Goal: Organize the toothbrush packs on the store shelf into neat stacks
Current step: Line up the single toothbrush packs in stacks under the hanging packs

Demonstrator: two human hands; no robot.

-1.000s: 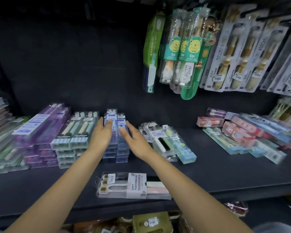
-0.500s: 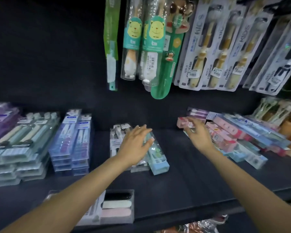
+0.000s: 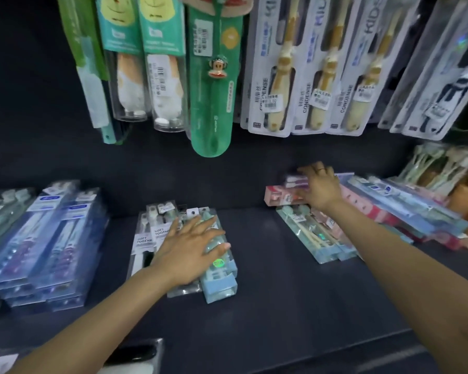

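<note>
Now, left hand (image 3: 188, 252) spread flat, fingers straight, pressing down on the middle pile of toothbrush packs (image 3: 214, 268) at six o'clock on the dark shelf (image 3: 281, 306); nothing gripped, just palm and fingers resting on the light-blue box on top. Right hand (image 3: 319, 188) out at two o'clock, fingers draped over a pink pack (image 3: 278, 197) at the near end of the jumbled right-hand heap (image 3: 405, 214); blurred, so cannot tell whether pinching or only touching. Off at nine o'clock, blue packs (image 3: 52, 238) already stacked fairly square. Up at twelve, hanging kids' brushes (image 3: 281, 76), not part of this. Squaring-up step, by the look of it: middle pile steadied, right heap next. Calls for lifting the pink pack clear, then aligning edges without toppling the skewed boxes beneath.
</note>
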